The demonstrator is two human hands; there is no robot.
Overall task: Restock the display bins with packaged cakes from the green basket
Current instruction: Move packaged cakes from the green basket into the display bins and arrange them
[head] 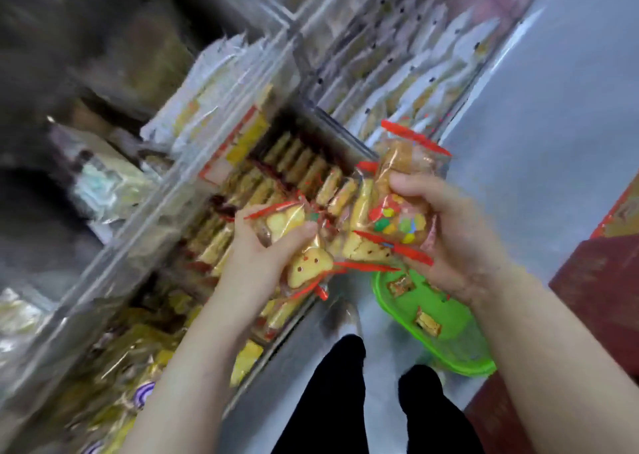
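Observation:
My left hand (262,249) grips a clear packet of yellow cake slices (304,263) with red edging, just over the near end of the display bin (294,177). My right hand (446,225) holds another cake packet (401,208) with a red sealed top and coloured print, upright above the bin's right edge. The bin is packed with rows of similar red-trimmed cake packets. The green basket (453,319) sits on the floor below my right forearm, with a few small packets in it. The view is motion-blurred.
Neighbouring clear bins hold white-wrapped snacks (390,73) at the back and yellow packets (138,367) at the lower left. My dark trouser legs (345,395) stand on the grey floor. A red box (608,274) borders the right edge.

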